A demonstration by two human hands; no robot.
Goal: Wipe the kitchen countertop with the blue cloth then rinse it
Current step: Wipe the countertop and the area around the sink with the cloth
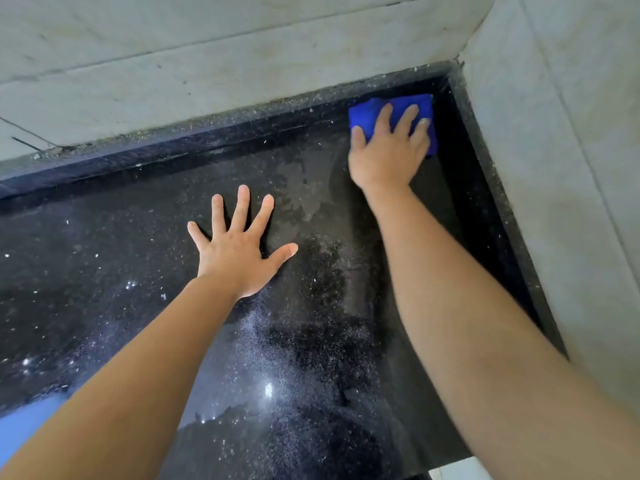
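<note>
A pale grey back wall (207, 57) is meeting a matching side wall (561, 140) at an inner corner. Thin joint lines are crossing both. A dark speckled upstand (173, 150) is edging their base.

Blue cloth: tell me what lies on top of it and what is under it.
The right hand lies on the blue cloth, fingers straight, pressing it onto the dark countertop in the corner. The hand hides much of the cloth; the counter beneath cannot be seen.
</note>
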